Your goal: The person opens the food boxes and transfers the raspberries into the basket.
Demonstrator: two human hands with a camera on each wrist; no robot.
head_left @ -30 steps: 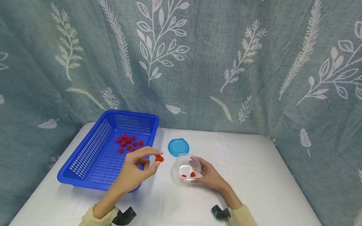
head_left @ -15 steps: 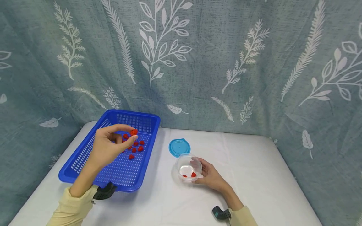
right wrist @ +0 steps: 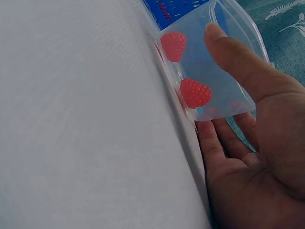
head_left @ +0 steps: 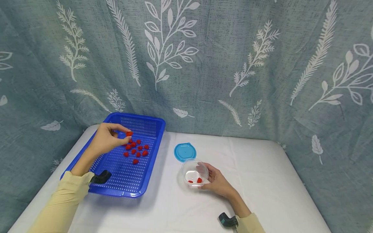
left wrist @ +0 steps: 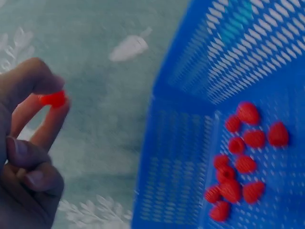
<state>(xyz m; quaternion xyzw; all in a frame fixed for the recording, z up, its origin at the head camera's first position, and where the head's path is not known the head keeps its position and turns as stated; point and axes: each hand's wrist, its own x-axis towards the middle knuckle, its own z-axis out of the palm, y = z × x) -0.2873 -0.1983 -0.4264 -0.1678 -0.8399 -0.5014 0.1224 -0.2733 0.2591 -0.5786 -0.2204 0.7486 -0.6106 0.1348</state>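
Observation:
My left hand [head_left: 105, 139] is over the back left of the blue plastic basket [head_left: 144, 181], pinching a red raspberry [head_left: 129, 133] between thumb and fingertips. In the left wrist view this raspberry [left wrist: 53, 98] shows above the basket's wall, the other fingers curled in. Several more raspberries [head_left: 135, 161] lie scattered on the basket floor. On the table, my right hand [head_left: 218, 183] holds a small clear plastic tub [head_left: 186, 171] from its right side. Seen from the right wrist, the thumb presses near the tub's rim, and two raspberries [right wrist: 195, 93] lie at its bottom.
A round light-blue lid [head_left: 185, 152] lies flat just behind the tub, to the right of the basket. White cloth [head_left: 262, 168] covers the table. Close behind it hangs a grey-green curtain [head_left: 204, 106] with white leaf prints.
My left hand has moved left and back, from beside the tub to over the basket, still pinching a raspberry. My right hand and the tub have stayed in place.

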